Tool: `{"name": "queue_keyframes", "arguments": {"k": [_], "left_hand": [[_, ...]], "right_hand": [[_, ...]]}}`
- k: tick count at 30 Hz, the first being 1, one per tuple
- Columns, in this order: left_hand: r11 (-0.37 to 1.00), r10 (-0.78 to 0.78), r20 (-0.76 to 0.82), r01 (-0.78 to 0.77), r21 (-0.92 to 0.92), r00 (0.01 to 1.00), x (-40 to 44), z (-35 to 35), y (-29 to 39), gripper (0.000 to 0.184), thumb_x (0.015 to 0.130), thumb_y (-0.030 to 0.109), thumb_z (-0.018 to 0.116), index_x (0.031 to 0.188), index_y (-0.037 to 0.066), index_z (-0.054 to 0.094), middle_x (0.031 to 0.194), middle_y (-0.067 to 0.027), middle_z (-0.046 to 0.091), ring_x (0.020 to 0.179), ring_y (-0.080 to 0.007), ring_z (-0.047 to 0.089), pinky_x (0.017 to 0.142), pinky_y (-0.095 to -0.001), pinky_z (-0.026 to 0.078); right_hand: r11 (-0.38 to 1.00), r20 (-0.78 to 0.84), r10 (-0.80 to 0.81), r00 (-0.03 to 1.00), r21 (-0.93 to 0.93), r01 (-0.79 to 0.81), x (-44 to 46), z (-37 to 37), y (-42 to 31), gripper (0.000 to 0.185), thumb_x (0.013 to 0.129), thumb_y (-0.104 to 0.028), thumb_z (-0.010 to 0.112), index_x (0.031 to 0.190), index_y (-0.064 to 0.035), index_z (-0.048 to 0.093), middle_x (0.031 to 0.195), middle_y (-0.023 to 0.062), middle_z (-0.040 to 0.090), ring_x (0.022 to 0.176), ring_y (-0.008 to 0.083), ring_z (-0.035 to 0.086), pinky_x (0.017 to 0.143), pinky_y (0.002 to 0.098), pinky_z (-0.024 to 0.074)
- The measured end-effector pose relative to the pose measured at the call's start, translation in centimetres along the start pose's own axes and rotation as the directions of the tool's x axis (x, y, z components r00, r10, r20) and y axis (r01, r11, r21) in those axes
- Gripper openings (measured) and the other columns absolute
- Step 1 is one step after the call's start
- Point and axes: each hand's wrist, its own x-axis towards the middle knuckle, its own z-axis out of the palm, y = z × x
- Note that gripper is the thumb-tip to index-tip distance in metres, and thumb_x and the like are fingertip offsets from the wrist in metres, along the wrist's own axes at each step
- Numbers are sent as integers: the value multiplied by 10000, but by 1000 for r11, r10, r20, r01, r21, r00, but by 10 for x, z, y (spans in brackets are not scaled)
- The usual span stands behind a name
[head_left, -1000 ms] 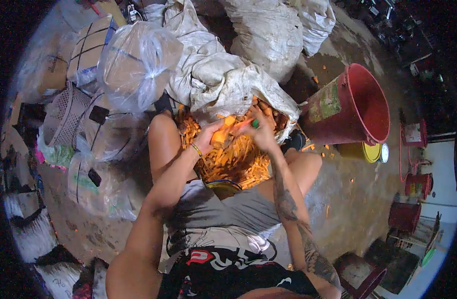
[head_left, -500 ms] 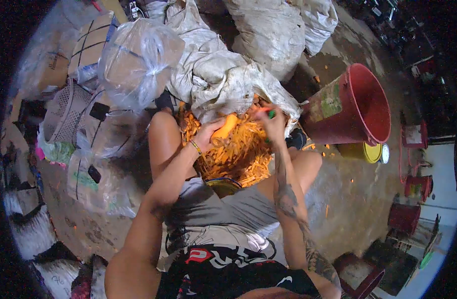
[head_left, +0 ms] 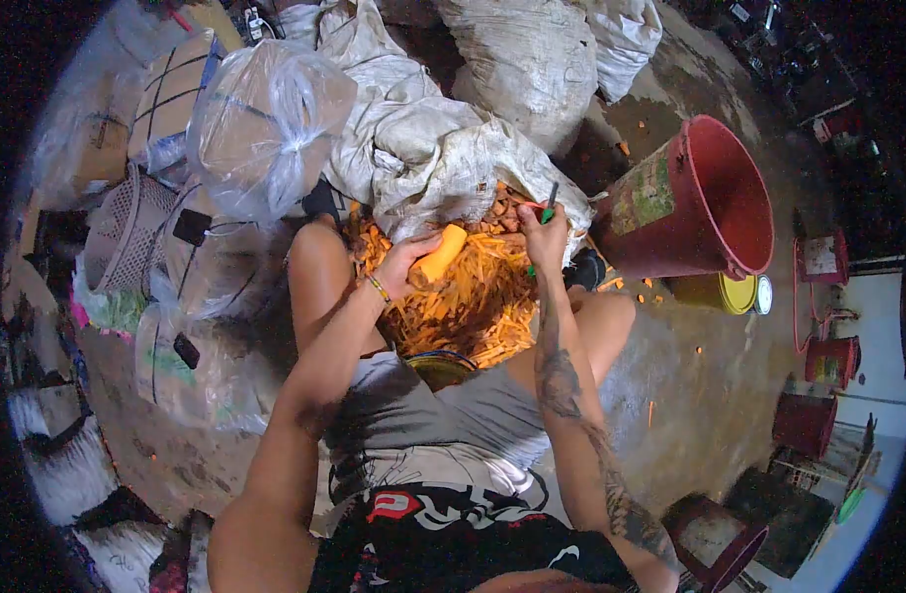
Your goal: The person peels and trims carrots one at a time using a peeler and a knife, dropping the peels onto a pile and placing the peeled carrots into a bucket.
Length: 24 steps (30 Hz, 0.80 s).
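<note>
My left hand (head_left: 401,269) is wrapped round the lower left part of a thick, peeled orange carrot (head_left: 443,251), tilted with its bare end up and to the right. To its right, my right hand (head_left: 544,240) grips a green-handled peeler (head_left: 547,213) whose thin dark tip points upward. The blade is apart from the carrot; its exact shape is too small to tell. Beneath both hands, between my legs, lies a heap of orange peel strips (head_left: 473,321). Brown-orange unpeeled roots (head_left: 508,210) show at the mouth of a white woven sack (head_left: 438,148).
A red bucket (head_left: 705,198) lies tilted to the right, near a yellow-lidded tub (head_left: 737,294). More full sacks (head_left: 527,74) stand at the back. On the left are a plastic-wrapped bundle (head_left: 270,128), a grey basket (head_left: 127,232) and boxes. A rim (head_left: 441,361) shows by my lap.
My right hand has lifted away from the carrot, up and slightly right, and the peeler's tip now points upward. My left hand has shifted slightly left with the carrot.
</note>
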Motion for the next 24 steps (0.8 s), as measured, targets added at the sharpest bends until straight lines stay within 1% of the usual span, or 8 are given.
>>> {"name": "queue_keyframes", "arguments": {"k": [3, 5, 9, 14, 17, 19, 21, 24], "left_hand": [[989, 145, -26, -145, -3, 989, 1, 10, -1, 417, 1009, 229, 555, 1377, 36, 520, 1221, -78, 656, 1026, -197, 679, 812, -372, 593], [991, 115, 4, -115, 62, 993, 7, 6, -2, 440, 1005, 277, 564, 1378, 48, 522, 1167, -61, 661, 986, -192, 677, 776, -370, 591], [1000, 17, 7, -17, 21, 1000, 5, -4, -4, 457, 996, 313, 575, 1378, 67, 529, 1106, -51, 662, 924, -181, 674, 734, -378, 590], [993, 105, -12, -104, 56, 994, 8, 4, 2, 441, 998, 305, 566, 1367, 64, 541, 1100, -52, 669, 894, -158, 671, 707, -356, 589], [999, 44, -20, -44, 19, 999, 5, 3, -5, 427, 1004, 311, 554, 1356, 69, 550, 1101, -48, 670, 875, -152, 671, 653, -338, 580], [999, 36, 113, -34, -22, 993, 6, -9, 0, 430, 1006, 314, 551, 1360, 70, 545, 1107, -53, 669, 880, -154, 671, 671, -347, 579], [992, 113, 63, -116, 43, 992, 11, -4, 1, 446, 991, 322, 571, 1357, 68, 549, 1159, -69, 673, 945, -177, 676, 734, -342, 569], [980, 147, 26, -149, 132, 989, 7, 3, -3, 469, 991, 305, 577, 1380, 45, 535, 1223, -89, 664, 1044, -184, 665, 840, -328, 556]], "right_hand": [[800, 378, -424, 823, -271, 536, -48, 18, -26, 430, 836, -256, 791, 1157, -36, 608, 1119, 187, 686, 1072, 322, 660, 896, 439, 501], [726, 339, -485, 806, -358, 587, -50, 23, -23, 419, 826, -261, 800, 1136, -45, 618, 1100, 185, 686, 1046, 322, 661, 881, 432, 501], [983, 74, -98, 992, -148, 108, 1, 8, 9, 446, 822, -275, 800, 1146, -30, 616, 1137, 193, 682, 1060, 325, 658, 888, 436, 495], [732, 369, -492, 789, -315, 604, -51, 25, -28, 403, 857, -147, 772, 1193, -31, 583, 902, 99, 655, 833, 204, 628, 761, 350, 503], [961, -57, -218, 974, -188, 204, -6, 8, -12, 315, 873, -202, 783, 1042, -20, 590, 851, 82, 660, 719, 149, 606, 647, 296, 493], [924, 77, -283, 956, -246, 293, -13, 13, -11, 374, 863, -249, 793, 1064, -14, 584, 849, 96, 676, 731, 205, 653, 645, 330, 506], [512, 341, -733, 589, -295, 807, -46, 31, -24, 431, 849, -318, 798, 1074, -18, 586, 867, 135, 699, 736, 333, 686, 636, 400, 516], [792, 220, -297, 929, -487, 369, -33, 17, -22, 512, 830, -327, 787, 1236, -99, 573, 1012, 224, 701, 945, 449, 665, 779, 513, 518]]}}
